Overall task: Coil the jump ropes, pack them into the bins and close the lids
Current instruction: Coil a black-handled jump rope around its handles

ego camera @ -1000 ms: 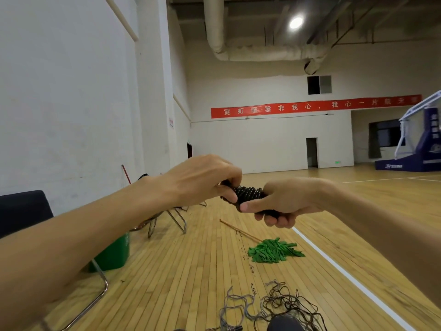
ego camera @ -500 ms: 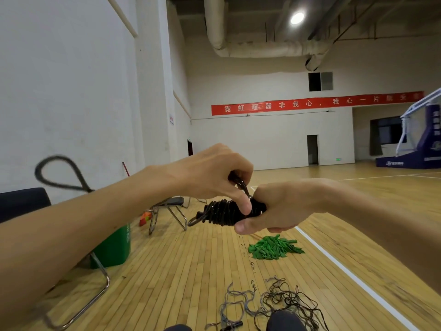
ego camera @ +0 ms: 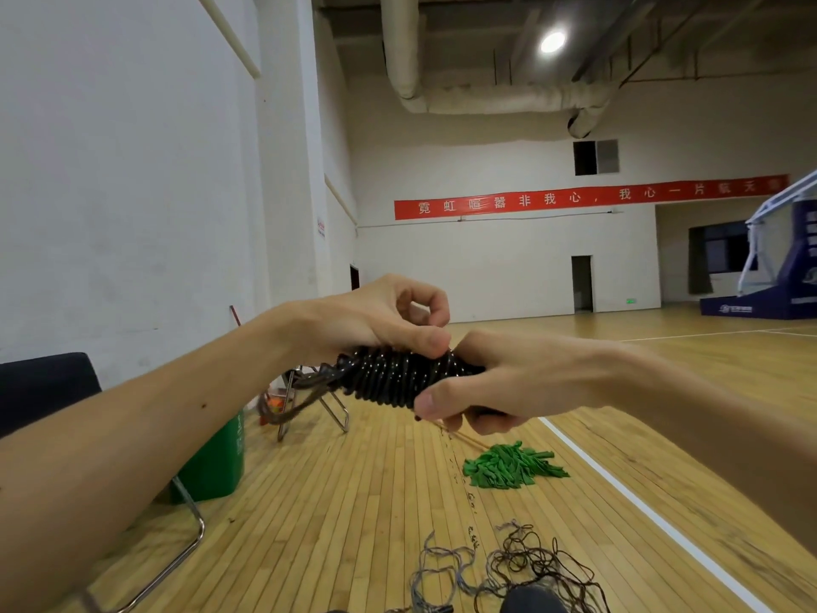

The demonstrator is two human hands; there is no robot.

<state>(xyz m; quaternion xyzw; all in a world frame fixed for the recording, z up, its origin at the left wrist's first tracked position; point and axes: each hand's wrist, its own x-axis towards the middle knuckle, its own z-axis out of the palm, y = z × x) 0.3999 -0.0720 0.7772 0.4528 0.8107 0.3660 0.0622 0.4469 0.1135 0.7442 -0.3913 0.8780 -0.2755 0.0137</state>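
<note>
A tightly wound black jump rope bundle with white flecks (ego camera: 398, 382) is held in mid-air above the wooden floor. The right hand (ego camera: 508, 382) clamps its right end, with the fingers curled beneath. The left hand (ego camera: 367, 320) grips it from above, thumb on the wraps. A loose rope loop (ego camera: 292, 404) hangs from the bundle's left end. Below the bundle lie a green mop head (ego camera: 513, 466) and, nearer the camera, tangled dark ropes (ego camera: 521, 568); a green bin (ego camera: 216, 462) stands to the lower left.
</note>
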